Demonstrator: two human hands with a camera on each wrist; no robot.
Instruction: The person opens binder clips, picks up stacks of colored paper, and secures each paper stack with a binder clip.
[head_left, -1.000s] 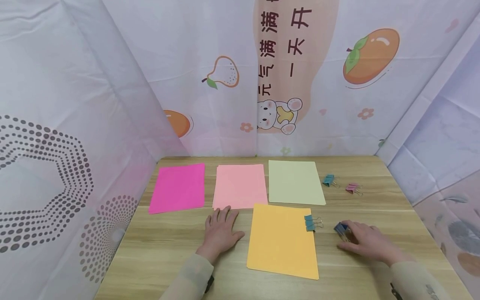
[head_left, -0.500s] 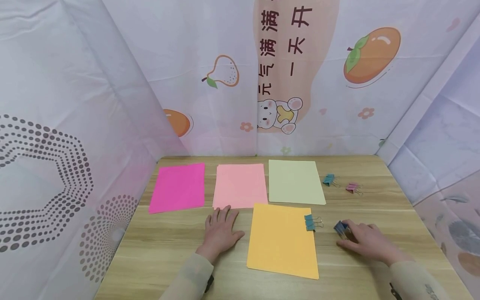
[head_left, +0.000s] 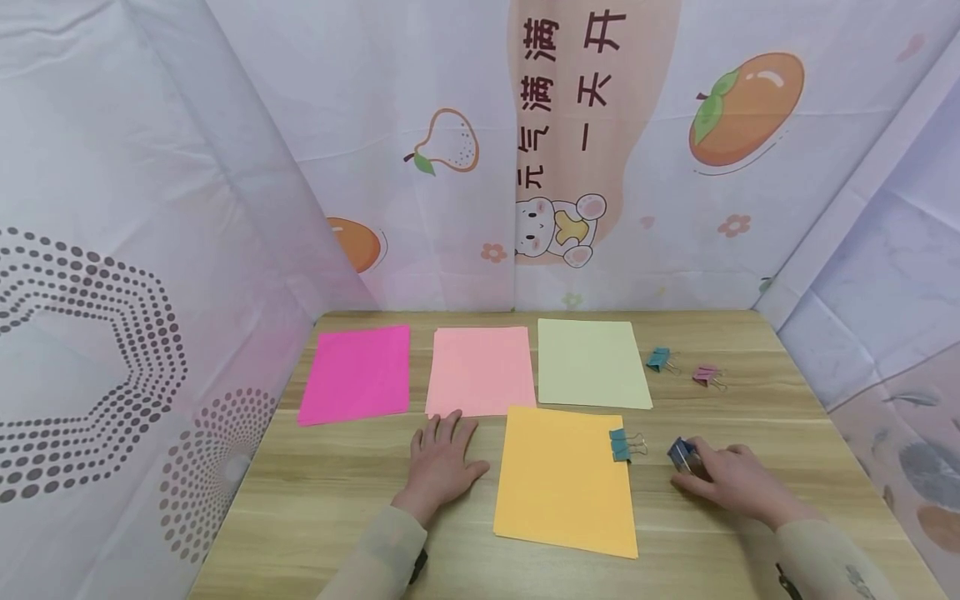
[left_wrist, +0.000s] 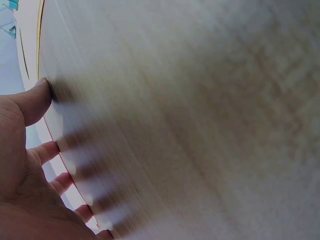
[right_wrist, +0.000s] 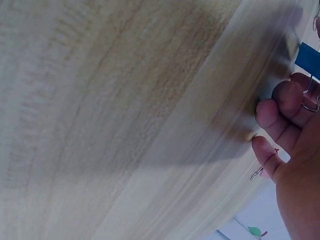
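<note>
My left hand (head_left: 440,468) rests on the table with its fingers spread, just in front of the light pink paper (head_left: 481,371) and left of the orange paper (head_left: 566,492). A teal binder clip (head_left: 621,446) sits on the right edge of the orange paper, its wire handles pointing right. To the right of it, my right hand (head_left: 738,479) holds a dark blue binder clip (head_left: 681,456) between thumb and fingers, low over the table. In the right wrist view the blue clip's body (right_wrist: 308,59) shows at the edge, and several fingers are curled beneath it.
A magenta paper (head_left: 356,375) lies at the back left and a pale green paper (head_left: 592,363) at the back. Beyond the right hand lie a second teal binder clip (head_left: 659,359) and a pink one (head_left: 707,376). Printed cloth hangs behind the wooden table (head_left: 322,492).
My right hand and the blue clip have shifted very slightly away from me. The left hand, papers and other clips stay where they were.
</note>
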